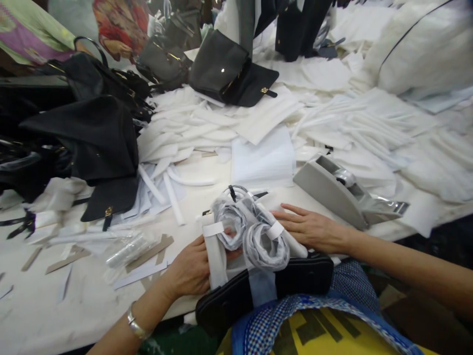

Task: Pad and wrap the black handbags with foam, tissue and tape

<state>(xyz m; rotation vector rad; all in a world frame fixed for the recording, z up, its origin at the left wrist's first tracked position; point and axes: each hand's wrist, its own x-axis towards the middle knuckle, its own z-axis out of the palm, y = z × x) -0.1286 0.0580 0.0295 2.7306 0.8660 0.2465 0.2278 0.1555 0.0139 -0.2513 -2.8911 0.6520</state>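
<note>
Against the table's near edge stands a black handbag (303,276), its straps coiled into plastic-wrapped rolls (266,246) and padded with white foam strips. My left hand (192,268) grips the bag's left side; part of it is hidden behind the white wrapping, and fingertips show between the rolls. On the other side, my right hand (314,229) lies with fingers stretched out along the bag's right side, touching the padding. A grey tape dispenser (332,192) sits on the table just beyond my right hand.
White foam sheets (354,123) are heaped over the far table. Several black bags stand behind, including one with its flap hanging down (103,138) at left and another open bag (221,69). Cardboard strips (150,254) and clear plastic lie left. Two people are across the table.
</note>
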